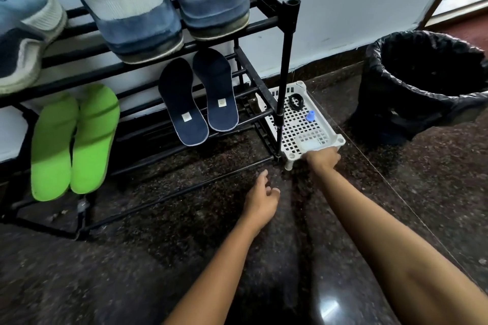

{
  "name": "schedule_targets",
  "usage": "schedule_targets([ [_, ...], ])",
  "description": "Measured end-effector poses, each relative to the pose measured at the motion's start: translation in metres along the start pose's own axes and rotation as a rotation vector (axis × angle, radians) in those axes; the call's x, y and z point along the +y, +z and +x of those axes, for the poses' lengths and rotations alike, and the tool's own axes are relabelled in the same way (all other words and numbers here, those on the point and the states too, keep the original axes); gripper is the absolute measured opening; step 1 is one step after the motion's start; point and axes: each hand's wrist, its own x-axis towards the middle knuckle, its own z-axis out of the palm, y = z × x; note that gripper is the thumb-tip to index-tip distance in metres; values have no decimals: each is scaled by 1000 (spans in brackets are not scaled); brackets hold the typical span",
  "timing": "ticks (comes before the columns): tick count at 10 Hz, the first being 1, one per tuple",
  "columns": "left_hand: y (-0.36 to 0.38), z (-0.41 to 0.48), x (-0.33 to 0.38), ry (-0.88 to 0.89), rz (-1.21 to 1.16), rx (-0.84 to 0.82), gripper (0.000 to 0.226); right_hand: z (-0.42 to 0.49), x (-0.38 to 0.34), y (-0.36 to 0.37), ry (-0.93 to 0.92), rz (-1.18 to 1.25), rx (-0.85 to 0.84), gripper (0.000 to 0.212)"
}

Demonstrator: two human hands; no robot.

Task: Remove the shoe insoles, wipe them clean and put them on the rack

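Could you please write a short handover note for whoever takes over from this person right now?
Left hand: above the floor, fingers loosely curled, holding nothing.
Right hand: at the near edge of the white tray beside the rack; its fingers are hidden, so its grip is unclear.
Things: green insoles and navy insoles lie as pairs on the rack's lower shelf; shoes stand on the shelf above.
Done: two pairs of insoles are on the rack.
Left: check whether any shoe still holds an insole; this view does not show it.
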Motion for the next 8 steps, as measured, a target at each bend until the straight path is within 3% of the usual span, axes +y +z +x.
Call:
schedule_targets([
  [5,-25,3,-10,-18,-22,16,57,21,-21,10,-100,-51,-14,83],
  [8,-41,-12,-16,-4,0,53,56,-39,34,13,-397,-133,-76,80],
])
